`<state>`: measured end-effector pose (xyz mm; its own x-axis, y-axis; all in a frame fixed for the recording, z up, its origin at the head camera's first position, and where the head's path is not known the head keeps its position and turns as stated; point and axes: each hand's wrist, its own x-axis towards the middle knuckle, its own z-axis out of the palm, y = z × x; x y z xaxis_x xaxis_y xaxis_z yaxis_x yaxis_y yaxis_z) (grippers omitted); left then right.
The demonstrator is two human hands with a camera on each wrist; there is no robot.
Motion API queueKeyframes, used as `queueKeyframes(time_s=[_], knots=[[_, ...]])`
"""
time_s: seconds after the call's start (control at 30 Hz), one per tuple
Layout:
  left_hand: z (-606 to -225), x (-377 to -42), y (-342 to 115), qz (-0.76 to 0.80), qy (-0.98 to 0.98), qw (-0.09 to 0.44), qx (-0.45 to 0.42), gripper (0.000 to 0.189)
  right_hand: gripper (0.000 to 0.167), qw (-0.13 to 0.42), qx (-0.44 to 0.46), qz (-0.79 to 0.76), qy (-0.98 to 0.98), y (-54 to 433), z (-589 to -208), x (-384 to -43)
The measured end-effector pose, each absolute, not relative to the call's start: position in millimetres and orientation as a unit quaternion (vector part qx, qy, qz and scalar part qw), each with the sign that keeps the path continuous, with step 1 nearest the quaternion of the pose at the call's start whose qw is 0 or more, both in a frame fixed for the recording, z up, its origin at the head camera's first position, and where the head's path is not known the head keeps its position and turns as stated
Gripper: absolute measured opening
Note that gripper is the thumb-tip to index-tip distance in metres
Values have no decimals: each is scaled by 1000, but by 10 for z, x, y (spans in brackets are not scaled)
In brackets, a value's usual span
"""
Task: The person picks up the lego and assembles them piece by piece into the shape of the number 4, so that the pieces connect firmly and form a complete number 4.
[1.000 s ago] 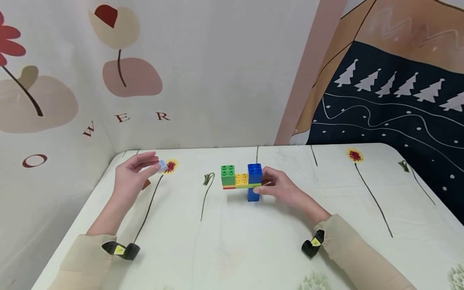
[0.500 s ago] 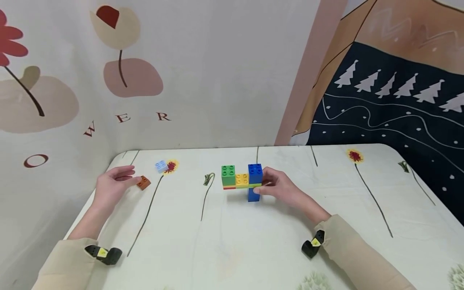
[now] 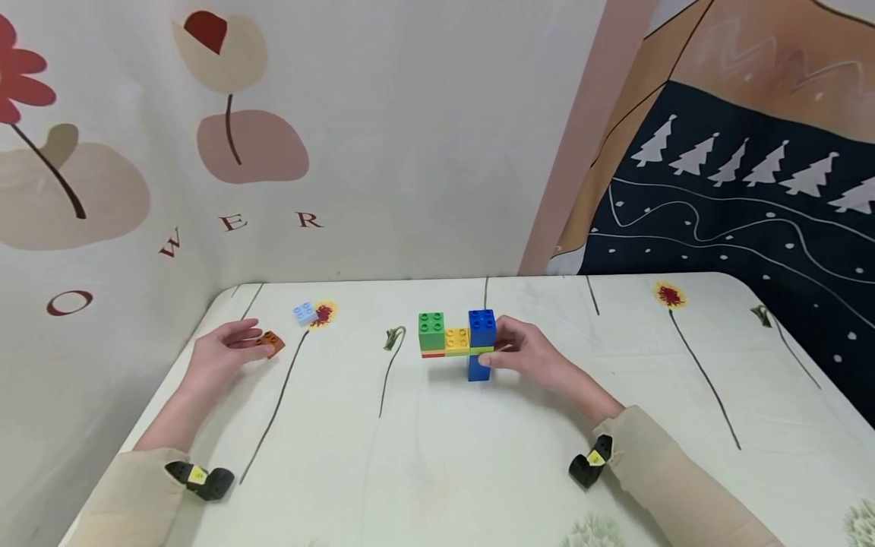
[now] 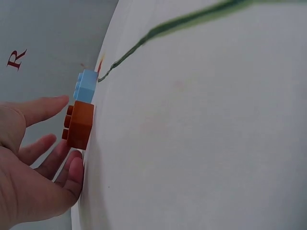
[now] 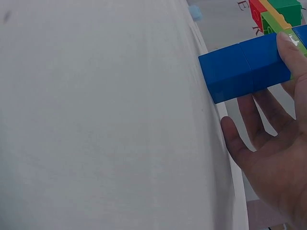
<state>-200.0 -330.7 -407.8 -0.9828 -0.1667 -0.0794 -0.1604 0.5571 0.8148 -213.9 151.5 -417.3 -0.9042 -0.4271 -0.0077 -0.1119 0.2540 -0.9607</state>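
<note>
On the left, my left hand point(image 3: 220, 351) reaches around an orange-brown toy building brick point(image 3: 272, 344), thumb on one side and fingers on the other. In the left wrist view that brick point(image 4: 80, 125) stands on the cloth, studs facing the palm, with a gap between it and the thumb tip. A light blue brick point(image 3: 304, 313) lies just beyond. My right hand point(image 3: 529, 351) grips a built brick structure at its right side, by the blue column point(image 5: 244, 67). The structure carries a green brick point(image 3: 431, 331), a yellow brick point(image 3: 456, 339) and a blue brick point(image 3: 481, 328) on a flat layer.
A white cloth point(image 3: 437, 456) printed with flowers and stems covers the table. Behind it hangs a pale printed wall cloth point(image 3: 424, 152), with a dark tree-patterned cloth point(image 3: 718, 205) at the right. Small black cameras sit on both wrists.
My left hand has let go of the light blue brick, leaving it near the printed flower, and has moved down and left to the orange-brown brick. The right hand and structure stay put.
</note>
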Motion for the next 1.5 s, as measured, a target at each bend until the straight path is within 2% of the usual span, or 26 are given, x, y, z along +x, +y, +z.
queueKeyframes(time_s=[0.2, 0.57, 0.87, 1.5], knots=[[-4102, -2021, -3297, -429, -898, -4, 96, 70, 27, 135, -172, -585, 781, 1509, -4181, -2149], [-4144, -2039, -3277, -389, -917, 8, 89, 52, 27, 139, -162, -583, 784, 1509, -4183, -2142], [-4073, -2028, -3220, -429, -899, 4, 93, 53, 27, 134, -168, -583, 783, 1523, -4188, -2142], [-3705, -1905, -2687, -470, -882, 27, -13, 45, 28, 127, -178, -581, 784, 1533, -4211, -2156]])
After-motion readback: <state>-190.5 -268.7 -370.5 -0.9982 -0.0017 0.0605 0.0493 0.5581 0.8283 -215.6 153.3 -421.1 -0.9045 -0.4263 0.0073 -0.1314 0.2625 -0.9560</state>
